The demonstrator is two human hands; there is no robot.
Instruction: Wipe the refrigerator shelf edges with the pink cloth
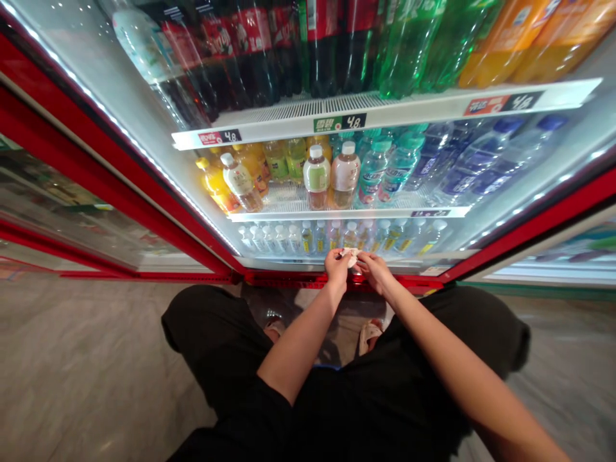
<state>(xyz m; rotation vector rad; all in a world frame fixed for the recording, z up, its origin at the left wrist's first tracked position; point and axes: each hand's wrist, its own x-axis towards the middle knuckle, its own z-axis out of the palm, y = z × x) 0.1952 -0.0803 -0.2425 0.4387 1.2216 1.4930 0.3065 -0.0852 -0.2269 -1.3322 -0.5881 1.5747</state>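
Between my two hands is a small crumpled white tissue (351, 257), in front of the lowest shelf of a lit drinks cooler. My left hand (336, 265) pinches its left side with thumb and fingers. From the right, my right hand (375, 268) grips the other side, its fingers closed. Just beyond the hands stand several small bottles (351, 232) with clear and yellow-marked labels. Part of the tissue is covered by my fingers.
Above, a white middle shelf (308, 216) carries tea, juice and water bottles; a higher shelf (289, 129) holds large soda bottles. Red door frames (120, 167) flank the cooler. My bent knees (206, 333) are spread on either side over a grey floor (96, 366).
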